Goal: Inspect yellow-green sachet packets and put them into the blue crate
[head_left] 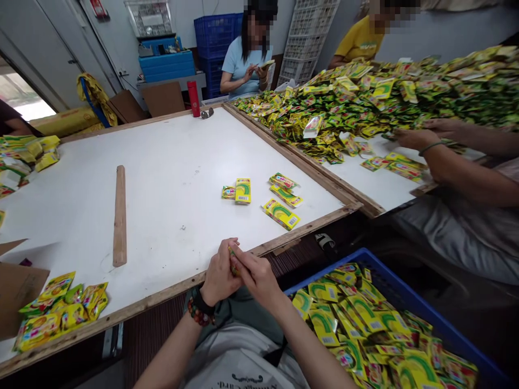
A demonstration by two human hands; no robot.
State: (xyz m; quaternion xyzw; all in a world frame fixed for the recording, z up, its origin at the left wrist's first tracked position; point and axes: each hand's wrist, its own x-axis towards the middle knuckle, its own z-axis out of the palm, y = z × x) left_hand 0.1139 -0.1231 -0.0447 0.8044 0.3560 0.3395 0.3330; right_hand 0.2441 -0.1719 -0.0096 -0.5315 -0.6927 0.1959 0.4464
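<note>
**Packet Hidden, Crate Cropped**

The small yellow-green foil packet (232,265) is almost wholly covered by the left hand (219,276) and right hand (258,275) pinching it. The blue plastic crate (409,301) is cut off by the lower edge.

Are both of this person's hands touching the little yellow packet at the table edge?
Touching. The head view shows the left hand and right hand closed together around the packet, fingers pinching it with no gap.

A white counter (162,162) with a wooden rim fills the middle. At 12 o'clock blue crates (214,32) and white crates (308,32) stand against a grey wall (446,32). At 10 o'clock daylight enters through a doorway (20,100). A second counter (377,186) joins at 2 o'clock.
</note>
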